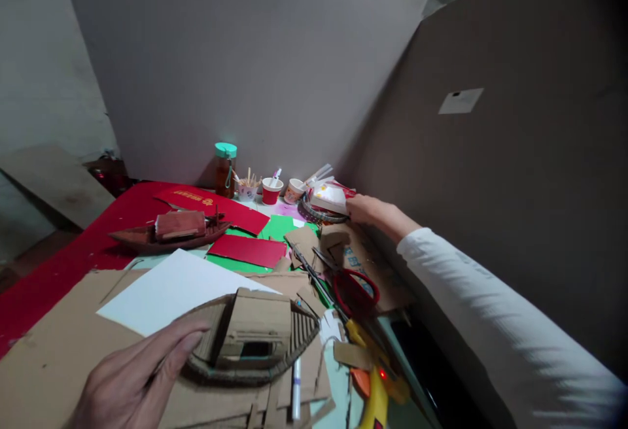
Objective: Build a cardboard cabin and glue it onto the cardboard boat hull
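Note:
My left hand [142, 377] pinches the left tip of a small cardboard boat [260, 331], holding it above the work surface. The boat has a cabin with a window hole and thin slats at its right end. At the back right my right hand [366, 210] is stretched out against a white and red packet [331, 195], which lies over a dark round rim [321, 214]. The right fingers are curled downward, and what is between them is hidden. A finished-looking brown boat model [171, 233] with a reddish cabin stands at the left.
Red-handled scissors [356, 291], a yellow glue gun [375, 396] with a red light and a marker [296, 390] lie at the right. White paper [179, 291] and red card [248, 250] cover the middle. A bottle [226, 171] and cups [272, 190] line the back partition.

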### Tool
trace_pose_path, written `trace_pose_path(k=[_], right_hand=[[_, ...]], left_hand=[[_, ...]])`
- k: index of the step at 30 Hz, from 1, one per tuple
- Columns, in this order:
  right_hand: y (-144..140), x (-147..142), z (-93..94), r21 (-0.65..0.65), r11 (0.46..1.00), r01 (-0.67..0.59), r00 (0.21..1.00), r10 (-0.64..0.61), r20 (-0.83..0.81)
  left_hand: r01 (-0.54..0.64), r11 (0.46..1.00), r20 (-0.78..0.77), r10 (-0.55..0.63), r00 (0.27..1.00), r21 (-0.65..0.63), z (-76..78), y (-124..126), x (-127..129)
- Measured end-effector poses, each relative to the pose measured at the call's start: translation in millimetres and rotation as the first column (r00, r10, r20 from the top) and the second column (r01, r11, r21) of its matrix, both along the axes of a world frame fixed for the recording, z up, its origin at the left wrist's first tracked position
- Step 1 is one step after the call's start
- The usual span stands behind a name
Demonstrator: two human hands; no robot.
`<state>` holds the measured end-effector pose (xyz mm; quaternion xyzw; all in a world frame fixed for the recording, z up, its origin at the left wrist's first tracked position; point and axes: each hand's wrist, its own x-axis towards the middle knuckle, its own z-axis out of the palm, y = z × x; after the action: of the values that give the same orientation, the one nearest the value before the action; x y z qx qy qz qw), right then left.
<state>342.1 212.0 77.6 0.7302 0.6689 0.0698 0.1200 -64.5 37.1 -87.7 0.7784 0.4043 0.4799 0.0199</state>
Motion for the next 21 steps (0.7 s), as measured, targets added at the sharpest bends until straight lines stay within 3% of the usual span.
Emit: trace_pose_path(k=[3,8,14,21], right_hand=[[-31,16,-26.9,-0.055,0.996,0.067,0.997,-0.065,0.052],[-61,32,-49.7,-0.12,0.98,0.159,0.986,-0.153,0.063],[-62,37,-53.6,-0.202,0.946,0.253,0.966,-0.259,-0.003],[-59,43,-53.5,-0.172,0.951,0.257,0.959,-0.274,-0.08]], left_hand=[[-0.011,0.996,0.057,0.016,0.998,-0.084,6.2,-2,6],[-0.024,0.998,0.034,0.026,0.999,-0.05,22.4,-1,10],[-0.044,0.997,0.025,0.046,0.999,-0.071,31.0,-2,10],[-0.045,0.995,0.079,0.052,0.996,-0.087,43.0,-2,15]])
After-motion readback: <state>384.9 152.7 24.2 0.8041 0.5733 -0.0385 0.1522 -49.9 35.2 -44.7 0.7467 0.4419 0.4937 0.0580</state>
